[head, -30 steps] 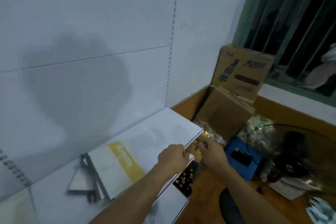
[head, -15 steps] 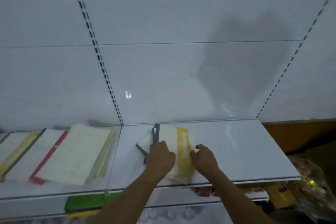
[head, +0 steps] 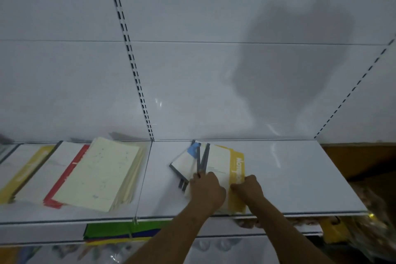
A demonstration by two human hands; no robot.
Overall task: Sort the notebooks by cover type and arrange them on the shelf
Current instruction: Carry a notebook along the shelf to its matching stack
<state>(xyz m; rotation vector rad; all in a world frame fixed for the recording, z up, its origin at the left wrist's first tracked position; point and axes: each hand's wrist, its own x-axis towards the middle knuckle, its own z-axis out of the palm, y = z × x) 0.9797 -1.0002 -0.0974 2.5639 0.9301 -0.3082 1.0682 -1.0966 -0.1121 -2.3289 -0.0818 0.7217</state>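
White shelf (head: 289, 178) under both palms, we press our left hand (head: 206, 191) and right hand (head: 248, 186), fingers curled on the fanned notebooks (head: 216, 163) near its middle, and should square their edges together gently before sliding them back.

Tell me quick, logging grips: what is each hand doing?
Left hand: closed on the fanned notebooks.
Right hand: closed on the same notebooks' yellow edge.

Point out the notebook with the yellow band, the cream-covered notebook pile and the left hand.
White notebook with yellow band (head: 236, 169): head view, on the yellow band.
Cream-covered notebook pile (head: 100, 171): head view, top cover's middle.
Left hand (head: 206, 191): head view, back of hand.
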